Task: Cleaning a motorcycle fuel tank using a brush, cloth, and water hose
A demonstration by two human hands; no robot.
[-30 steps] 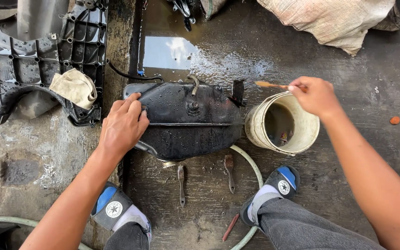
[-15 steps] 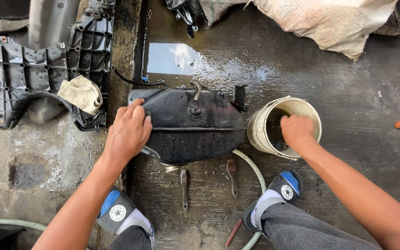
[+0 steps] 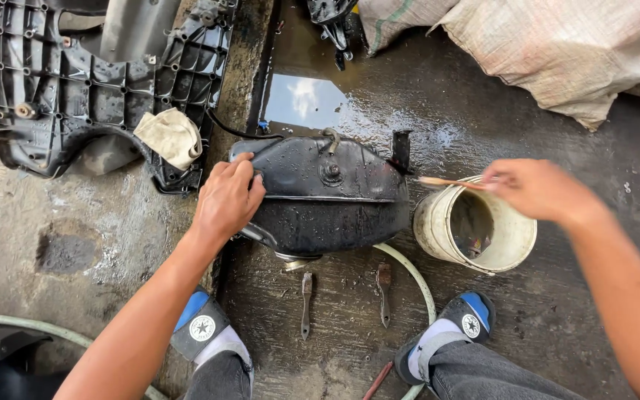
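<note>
Hands [image 3: 229,200] on tank [image 3: 335,196], with brush [image 3: 447,181]

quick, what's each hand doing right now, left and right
Left hand: open, palm pressed flat on the wet black tank.
Right hand: closed on a thin brush handle, above the white bucket.

This is looking like a backyard repair workshop, work going on right on the wet concrete floor [image 3: 572,296]: a black metal fuel tank [image 3: 327,196] is lying beside a stripped plastic body panel [image 3: 61,81], with rusty hand tools [image 3: 307,304], a hose [image 3: 409,270], a grimy bucket [image 3: 509,248] and burlap sacks [image 3: 557,52] sitting around.
</note>
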